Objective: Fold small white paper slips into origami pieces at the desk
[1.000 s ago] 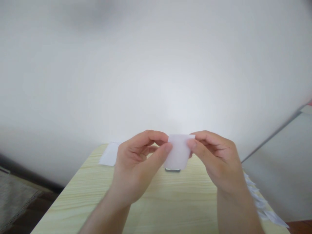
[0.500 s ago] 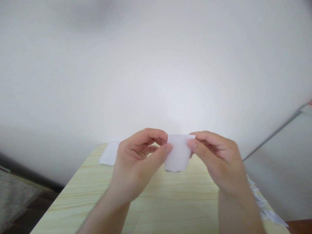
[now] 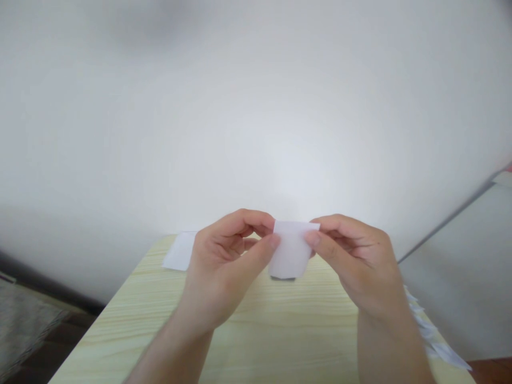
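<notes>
the left hand [image 3: 224, 266] and right hand [image 3: 356, 261] each pinch an upper side of a small white paper slip [image 3: 293, 253] above the wood-grain table [image 3: 264, 330], its long axis roughly 12 to 6 o'clock. at its 6, a dark object [image 3: 282, 279] is mostly hidden; the white sheet [image 3: 179, 252] at 9 is partly covered, the white papers [image 3: 448, 356] at 4 indistinct.
</notes>
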### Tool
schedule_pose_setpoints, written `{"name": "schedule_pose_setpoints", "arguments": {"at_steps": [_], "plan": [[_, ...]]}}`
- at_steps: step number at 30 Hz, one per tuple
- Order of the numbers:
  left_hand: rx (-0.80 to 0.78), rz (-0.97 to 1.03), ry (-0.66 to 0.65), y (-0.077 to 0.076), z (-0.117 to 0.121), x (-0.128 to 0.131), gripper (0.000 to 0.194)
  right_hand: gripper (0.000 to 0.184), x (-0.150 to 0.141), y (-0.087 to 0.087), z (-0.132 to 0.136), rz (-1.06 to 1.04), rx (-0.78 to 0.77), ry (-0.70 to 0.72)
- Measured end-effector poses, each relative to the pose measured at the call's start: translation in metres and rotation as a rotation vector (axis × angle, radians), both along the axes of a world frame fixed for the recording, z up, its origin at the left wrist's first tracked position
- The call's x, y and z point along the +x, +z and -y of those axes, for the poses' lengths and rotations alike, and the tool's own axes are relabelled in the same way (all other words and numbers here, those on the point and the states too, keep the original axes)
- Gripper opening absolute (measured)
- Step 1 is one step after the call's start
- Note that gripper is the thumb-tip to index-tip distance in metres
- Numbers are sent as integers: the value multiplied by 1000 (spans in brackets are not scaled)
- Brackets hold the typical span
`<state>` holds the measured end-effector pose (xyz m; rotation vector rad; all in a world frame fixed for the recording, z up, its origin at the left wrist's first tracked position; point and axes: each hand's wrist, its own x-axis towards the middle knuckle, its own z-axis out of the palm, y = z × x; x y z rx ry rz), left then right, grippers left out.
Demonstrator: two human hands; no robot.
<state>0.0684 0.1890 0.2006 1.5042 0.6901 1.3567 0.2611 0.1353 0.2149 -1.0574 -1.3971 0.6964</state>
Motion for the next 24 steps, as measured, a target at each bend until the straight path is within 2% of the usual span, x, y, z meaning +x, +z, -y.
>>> {"name": "schedule_pose_setpoints", "arguments": {"at_steps": [12, 18, 21, 24], "plan": [[32, -50, 14, 6, 1, 2, 8, 13, -2, 5, -1, 52, -11, 0], [22, -51, -4, -2, -8, 1, 11, 18, -2, -8, -13, 47, 102, -52], [35, -25, 22, -9, -17, 2, 13, 19, -1, -16, -21, 40, 31, 40], [63, 1, 57, -14, -24, 3, 13, 28, 0, -21, -28, 94, -45, 87]]}}
